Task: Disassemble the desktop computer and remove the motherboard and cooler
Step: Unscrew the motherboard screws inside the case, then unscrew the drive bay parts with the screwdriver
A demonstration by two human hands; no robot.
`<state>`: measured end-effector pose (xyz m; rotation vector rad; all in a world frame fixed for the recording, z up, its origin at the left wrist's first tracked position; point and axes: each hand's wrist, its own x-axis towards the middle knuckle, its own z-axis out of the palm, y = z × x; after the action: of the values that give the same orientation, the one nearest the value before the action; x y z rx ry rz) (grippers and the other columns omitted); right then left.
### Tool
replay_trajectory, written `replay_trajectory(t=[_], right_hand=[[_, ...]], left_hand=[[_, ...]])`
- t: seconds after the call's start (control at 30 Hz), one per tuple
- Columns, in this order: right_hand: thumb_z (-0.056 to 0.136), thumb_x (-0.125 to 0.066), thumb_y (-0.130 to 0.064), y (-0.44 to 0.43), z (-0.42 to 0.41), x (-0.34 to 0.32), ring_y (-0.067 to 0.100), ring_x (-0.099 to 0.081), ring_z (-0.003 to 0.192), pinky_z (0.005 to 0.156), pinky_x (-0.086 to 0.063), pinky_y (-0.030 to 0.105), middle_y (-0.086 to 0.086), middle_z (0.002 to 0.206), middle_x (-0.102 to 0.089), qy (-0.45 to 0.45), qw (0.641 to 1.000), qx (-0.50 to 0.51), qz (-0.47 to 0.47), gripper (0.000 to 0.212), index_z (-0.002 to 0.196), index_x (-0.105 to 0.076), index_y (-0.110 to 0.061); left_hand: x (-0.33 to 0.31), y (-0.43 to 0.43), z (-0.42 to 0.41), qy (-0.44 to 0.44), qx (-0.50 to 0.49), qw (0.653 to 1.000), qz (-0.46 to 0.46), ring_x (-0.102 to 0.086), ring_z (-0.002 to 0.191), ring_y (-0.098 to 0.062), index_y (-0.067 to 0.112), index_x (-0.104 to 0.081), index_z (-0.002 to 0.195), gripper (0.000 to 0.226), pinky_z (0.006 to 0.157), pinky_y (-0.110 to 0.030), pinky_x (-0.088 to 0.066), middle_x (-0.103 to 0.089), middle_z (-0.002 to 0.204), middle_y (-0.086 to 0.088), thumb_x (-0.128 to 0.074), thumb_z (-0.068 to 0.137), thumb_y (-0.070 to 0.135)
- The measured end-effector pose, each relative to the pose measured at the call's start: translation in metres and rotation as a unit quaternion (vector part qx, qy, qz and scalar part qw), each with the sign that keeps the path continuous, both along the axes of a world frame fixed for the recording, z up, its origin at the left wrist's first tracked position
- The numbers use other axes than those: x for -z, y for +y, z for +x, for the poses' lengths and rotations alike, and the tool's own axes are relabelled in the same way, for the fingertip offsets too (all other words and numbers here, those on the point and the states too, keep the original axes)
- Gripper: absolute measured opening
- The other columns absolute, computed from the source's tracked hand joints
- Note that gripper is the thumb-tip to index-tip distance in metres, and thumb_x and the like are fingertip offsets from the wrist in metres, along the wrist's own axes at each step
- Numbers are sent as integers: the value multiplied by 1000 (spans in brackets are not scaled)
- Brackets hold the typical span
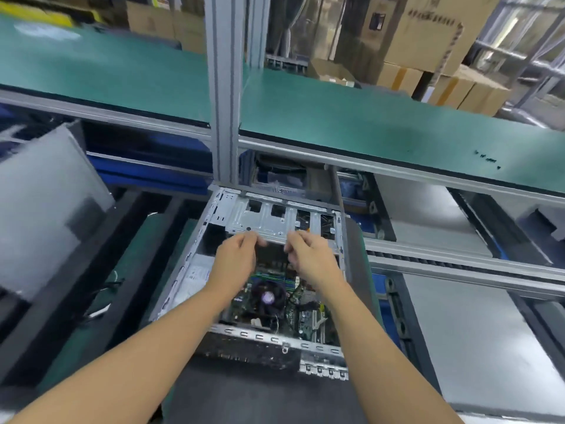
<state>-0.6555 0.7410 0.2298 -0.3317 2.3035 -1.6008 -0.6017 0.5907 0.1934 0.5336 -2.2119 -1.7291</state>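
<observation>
An open desktop case [186,270] lies flat on the bench below me. Inside it sits the green motherboard [301,316], with a round black cooler fan [269,298] at its middle. A silver drive cage [266,215] spans the far end of the case. My left hand [237,261] and my right hand [312,258] both reach to the cage's near edge, fingers curled on the metal lip. What the fingertips do under the lip is hidden.
A green shelf [367,123] on an aluminium post [224,87] overhangs the far side. A grey panel [46,203] leans at the left. Grey trays [477,332] lie to the right. Cardboard boxes [428,35] stack behind the shelf.
</observation>
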Motion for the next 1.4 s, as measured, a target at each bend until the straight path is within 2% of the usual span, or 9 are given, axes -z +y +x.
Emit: replay_trajectory(t=[0.27, 0.53, 0.7, 0.8, 0.87, 0.93, 1.0, 1.17, 1.4], right_hand=[[100, -48, -32, -198, 123, -17, 13, -29, 38, 41, -23, 21, 2, 46, -40, -67, 981, -162, -85, 40, 63, -56, -18], [95, -50, -31, -388, 275, 24, 15, -33, 44, 42, -26, 21, 1, 52, -46, -124, 939, -320, -29, 35, 62, -56, -22], [95, -56, -24, -460, 351, 63, 9, -50, 55, 50, -41, 26, -3, 69, -65, -132, 910, -393, 10, 18, 86, -69, -16], [92, -60, -21, -493, 385, 82, 5, -54, 63, 58, -44, 23, -5, 82, -67, -169, 890, -423, 24, 12, 99, -70, -22], [93, -61, -23, -511, 404, 93, -1, -57, 69, 62, -45, 18, -7, 91, -66, -178, 880, -438, 48, 14, 105, -68, -26], [95, -61, -25, -526, 420, 103, -2, -58, 73, 63, -45, 16, -7, 98, -65, -199, 870, -447, 58, 17, 110, -66, -28], [95, -61, -29, -542, 432, 111, 2, -59, 79, 66, -47, 18, -8, 105, -67, -218, 863, -451, 62, 21, 116, -64, -31], [96, -60, -37, -584, 444, 127, 1, -63, 101, 82, -51, 23, -18, 112, -66, -231, 867, -437, 61, 28, 124, -62, -35], [93, -64, -31, -616, 449, 148, 12, -64, 105, 83, -52, 25, -5, 112, -69, -266, 879, -391, 55, 23, 116, -65, -34]], left_hand=[[-18, -149, 144, 35, -61, 990, 124, -26, 42, -13, 3, -45, 69, 37, 42, -22, -25, -35, 46, 1, -40, 96, 27], [27, -306, 326, -84, -247, 958, 117, -30, 49, -17, 1, -46, 72, 37, 55, -32, -27, -36, 50, 3, -40, 93, 30], [68, -372, 430, -172, -373, 910, 50, -48, 65, -26, 9, -52, 70, 27, 54, -34, -36, -52, 71, -6, -43, 95, 17], [90, -409, 484, -203, -474, 856, 33, -58, 74, -16, 15, -64, 96, 21, 53, -21, -45, -63, 94, -1, -45, 98, 25], [105, -438, 513, -217, -515, 829, 22, -59, 88, -20, 15, -63, 109, 20, 68, -26, -51, -62, 111, -4, -48, 98, 23], [124, -468, 537, -262, -521, 812, -4, -56, 105, -31, 13, -59, 125, 30, 89, -40, -49, -54, 124, -13, -51, 98, 21], [144, -495, 553, -304, -512, 803, -24, -50, 115, -35, 16, -55, 133, 36, 96, -41, -44, -48, 131, -18, -51, 98, 21], [187, -549, 561, -319, -501, 804, -3, -44, 124, -35, 23, -50, 140, 42, 102, -41, -41, -41, 143, -15, -50, 99, 24], [219, -586, 555, -453, -420, 786, -25, -36, 126, -36, 24, -49, 140, 41, 102, -43, -38, -32, 146, -13, -52, 99, 24]])
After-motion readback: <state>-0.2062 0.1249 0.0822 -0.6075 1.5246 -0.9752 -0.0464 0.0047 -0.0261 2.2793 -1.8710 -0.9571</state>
